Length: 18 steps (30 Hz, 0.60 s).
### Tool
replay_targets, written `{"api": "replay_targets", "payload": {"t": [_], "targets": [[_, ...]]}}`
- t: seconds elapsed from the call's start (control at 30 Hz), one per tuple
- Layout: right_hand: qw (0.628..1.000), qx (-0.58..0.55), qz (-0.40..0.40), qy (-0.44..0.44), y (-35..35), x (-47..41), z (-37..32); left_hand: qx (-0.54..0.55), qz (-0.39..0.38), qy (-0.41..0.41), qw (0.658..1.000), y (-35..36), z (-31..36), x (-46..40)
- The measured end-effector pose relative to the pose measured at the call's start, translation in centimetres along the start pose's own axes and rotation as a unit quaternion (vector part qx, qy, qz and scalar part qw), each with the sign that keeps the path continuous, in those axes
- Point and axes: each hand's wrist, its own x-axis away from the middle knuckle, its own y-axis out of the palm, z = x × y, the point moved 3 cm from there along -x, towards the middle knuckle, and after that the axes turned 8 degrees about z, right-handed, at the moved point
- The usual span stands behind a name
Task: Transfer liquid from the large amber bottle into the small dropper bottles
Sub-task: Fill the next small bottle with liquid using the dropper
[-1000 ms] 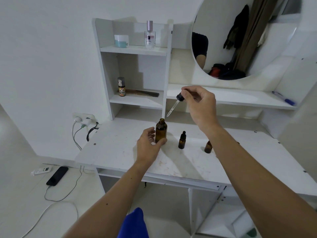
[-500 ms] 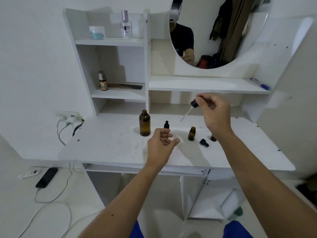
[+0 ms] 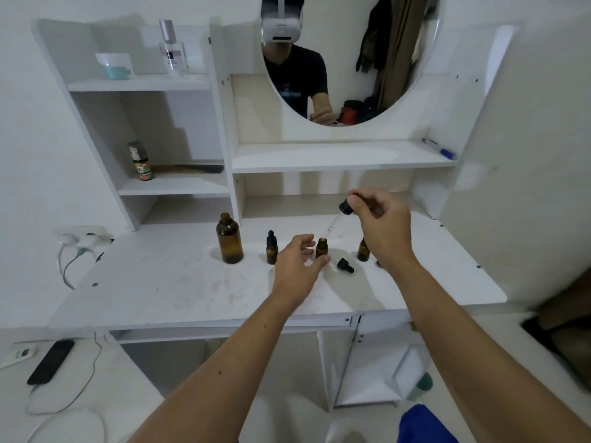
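fingers (image 3: 358, 204) of the right hand (image 3: 382, 230) pinch the black bulb of a dropper (image 3: 337, 219), while the left hand (image 3: 295, 270) has its fingers loosely spread and holding nothing, its thumb close beside, perhaps touching, the open small dropper bottle (image 3: 321, 248). the step in hand looks like the delivery: the dropper is presumably loaded and brought over the open small bottle to be emptied into it. its long axis runs on a slant, bulb up and to the right in the hand, glass tip down and to the left, the tip ending just above the bottle's mouth; whether it is already inside the neck cannot be told. the next move calls for steadying the small bottle with the left hand, bringing the dropper nearer upright, lowering the tip into the narrow mouth and squeezing the bulb gently. the large amber bottle (image 3: 229, 238) stands upright and uncapped on the white surface (image 3: 160, 282), well to the left; between it and the left hand stands a capped dropper bottle (image 3: 271, 249). a loose black cap (image 3: 345, 265) lies on its side just right of the open bottle, and another small bottle (image 3: 363, 250) stands partly behind the right hand.
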Motion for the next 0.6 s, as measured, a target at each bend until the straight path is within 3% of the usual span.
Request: {"api": "replay_targets", "payload": {"t": [0.6], "targets": [[0.994, 0.044, -0.068, -0.074, 2.4, 0.9, -0.7, -0.024, -0.004, -0.005, 1.000, 0.2, -0.9, -0.7]]}}
